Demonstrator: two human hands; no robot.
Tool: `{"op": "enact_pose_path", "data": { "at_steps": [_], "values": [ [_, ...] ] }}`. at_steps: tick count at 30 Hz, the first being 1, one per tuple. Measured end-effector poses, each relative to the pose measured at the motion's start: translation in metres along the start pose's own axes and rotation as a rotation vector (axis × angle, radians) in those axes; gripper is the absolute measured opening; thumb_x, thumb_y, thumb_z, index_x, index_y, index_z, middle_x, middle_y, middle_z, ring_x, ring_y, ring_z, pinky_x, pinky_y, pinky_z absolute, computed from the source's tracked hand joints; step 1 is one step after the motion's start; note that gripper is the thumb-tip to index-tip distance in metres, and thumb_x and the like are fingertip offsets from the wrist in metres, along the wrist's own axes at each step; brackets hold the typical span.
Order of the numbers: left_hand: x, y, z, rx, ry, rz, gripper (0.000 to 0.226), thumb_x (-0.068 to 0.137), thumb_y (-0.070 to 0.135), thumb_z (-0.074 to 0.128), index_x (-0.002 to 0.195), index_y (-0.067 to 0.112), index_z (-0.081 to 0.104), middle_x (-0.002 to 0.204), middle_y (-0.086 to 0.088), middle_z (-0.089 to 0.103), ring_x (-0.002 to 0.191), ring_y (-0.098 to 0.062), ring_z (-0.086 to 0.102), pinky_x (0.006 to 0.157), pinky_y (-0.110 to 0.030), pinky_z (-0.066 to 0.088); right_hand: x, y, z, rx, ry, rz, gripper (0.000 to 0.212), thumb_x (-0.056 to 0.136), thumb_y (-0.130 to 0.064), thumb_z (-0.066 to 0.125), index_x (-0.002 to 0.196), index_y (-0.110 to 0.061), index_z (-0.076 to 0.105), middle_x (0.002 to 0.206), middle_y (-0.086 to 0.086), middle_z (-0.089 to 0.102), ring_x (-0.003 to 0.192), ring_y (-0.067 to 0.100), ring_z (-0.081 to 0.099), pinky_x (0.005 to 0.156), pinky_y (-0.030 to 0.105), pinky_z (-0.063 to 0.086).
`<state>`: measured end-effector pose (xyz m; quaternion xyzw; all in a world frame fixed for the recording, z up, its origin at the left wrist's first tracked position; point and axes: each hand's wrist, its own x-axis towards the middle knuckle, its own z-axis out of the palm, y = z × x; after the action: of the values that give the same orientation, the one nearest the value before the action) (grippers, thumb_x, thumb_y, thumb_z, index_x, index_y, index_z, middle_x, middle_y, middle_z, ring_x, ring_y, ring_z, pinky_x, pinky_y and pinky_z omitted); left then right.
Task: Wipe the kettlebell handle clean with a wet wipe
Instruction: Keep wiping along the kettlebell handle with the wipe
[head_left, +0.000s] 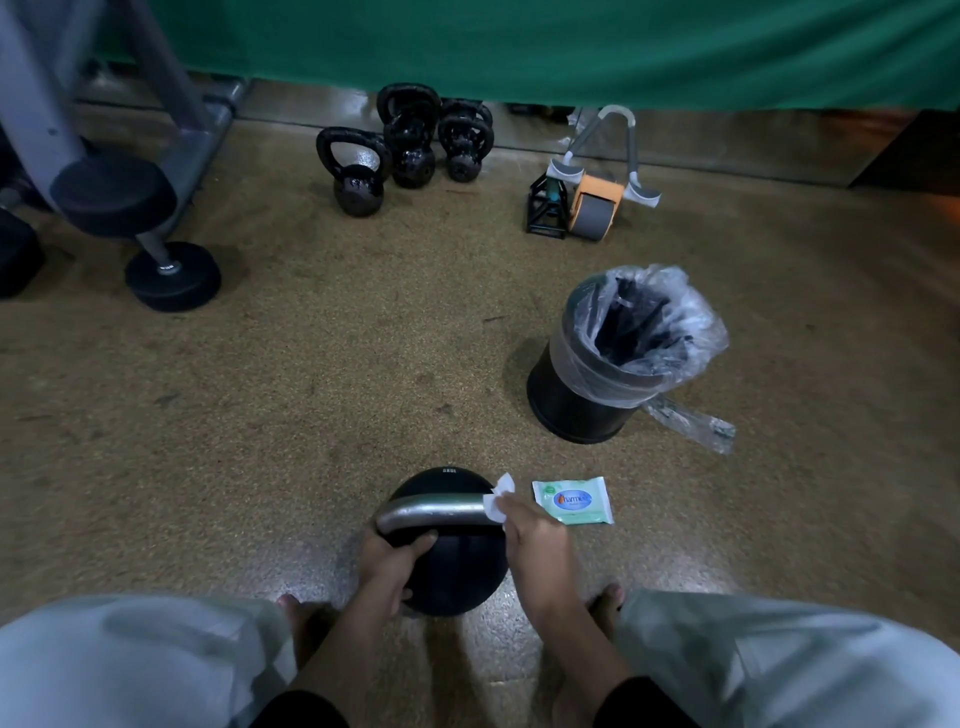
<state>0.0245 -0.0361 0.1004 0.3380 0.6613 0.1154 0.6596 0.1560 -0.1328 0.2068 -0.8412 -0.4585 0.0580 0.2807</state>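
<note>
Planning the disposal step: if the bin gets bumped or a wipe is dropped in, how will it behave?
The black bin is probably light and easy to shove: it is small beside the kettlebell and seems to hold only its liner. The clear plastic liner looks thin and floppy, billowing past the rim, so it may snag or collapse inward. The bin already appears tilted, so it could tip.

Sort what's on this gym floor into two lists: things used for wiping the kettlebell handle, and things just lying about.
In use:
kettlebell
its metal handle
wet wipe in the right hand
left hand steadying the handle
wipes pack

Lying about:
small black kettlebells
dumbbell
lined bin
ab roller
</note>
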Motion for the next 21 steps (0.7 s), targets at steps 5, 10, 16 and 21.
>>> {"op": "enact_pose_path", "data": {
  "at_steps": [5,10,16,21],
  "values": [
    [-0.001,0.001,-0.001,0.015,-0.008,-0.002,0.063,0.069,0.025,0.085,0.122,0.027,0.050,0.117,-0.006,0.062,0.110,-0.033,0.055,0.070,-0.045,0.052,-0.016,0.008,0.005,0.007,0.068,-0.017,0.029,0.080,-0.010,0.049,0.086,-0.011,0.077,0.093,0.004,0.076,0.084,0.012,0.073,0.081,0.010,0.045],
    [-0.002,0.002,-0.001,0.014,-0.002,-0.004,0.061,0.071,0.024,0.084,0.122,0.026,0.051,0.116,-0.006,0.062,0.109,-0.032,0.054,0.069,-0.043,0.051,-0.011,0.011,0.013,0.010,0.059,0.002,0.031,0.072,0.009,0.070,0.095,-0.011,0.076,0.103,0.006,0.074,0.092,0.016,0.072,0.083,0.012,0.046],
    [-0.006,0.003,0.001,0.025,0.011,0.002,0.060,0.073,0.021,0.083,0.123,0.022,0.051,0.115,-0.006,0.062,0.103,-0.029,0.053,0.068,-0.042,0.051,-0.031,0.014,0.016,0.019,0.022,-0.081,0.049,0.057,0.013,0.082,0.096,-0.016,0.076,0.108,0.003,0.073,0.091,0.011,0.071,0.075,0.015,0.052],
    [-0.009,0.006,0.001,0.022,0.008,0.013,0.058,0.075,0.019,0.082,0.122,0.022,0.048,0.113,-0.005,0.058,0.103,-0.028,0.050,0.073,-0.046,0.051,-0.023,0.013,0.018,-0.027,0.018,-0.059,0.053,0.054,0.014,0.083,0.099,-0.013,0.074,0.109,0.004,0.072,0.094,0.014,0.071,0.076,0.015,0.054]
  ]
}}
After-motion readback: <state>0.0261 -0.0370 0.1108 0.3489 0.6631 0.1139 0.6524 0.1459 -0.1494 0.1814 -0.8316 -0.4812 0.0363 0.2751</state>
